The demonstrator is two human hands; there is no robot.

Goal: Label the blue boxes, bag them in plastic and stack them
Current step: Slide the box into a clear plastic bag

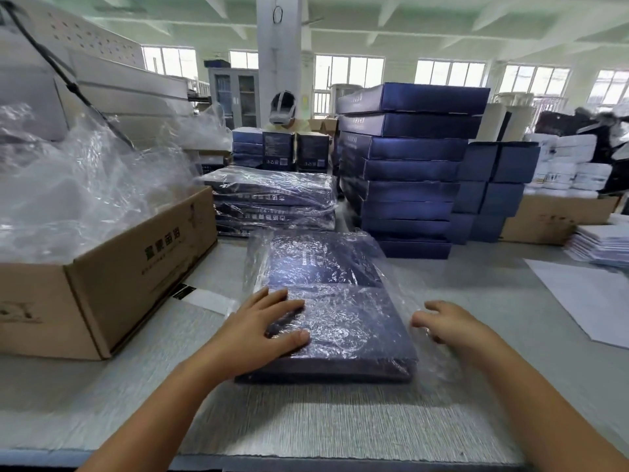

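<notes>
Flat dark-blue cardboard box (340, 321) inside crinkled clear plastic bag (406, 279).
Left hand (269, 330) spread on it; grip of blurred right hand (447, 323) unclear.

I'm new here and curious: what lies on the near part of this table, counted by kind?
Bagged blue box: 1
Open cardboard carton: 1
Small white slip: 1
Large white sheet: 1
Total: 4

Left hand (269, 332) flat on bagged blue box (343, 321); right hand (449, 325) beside.
</notes>
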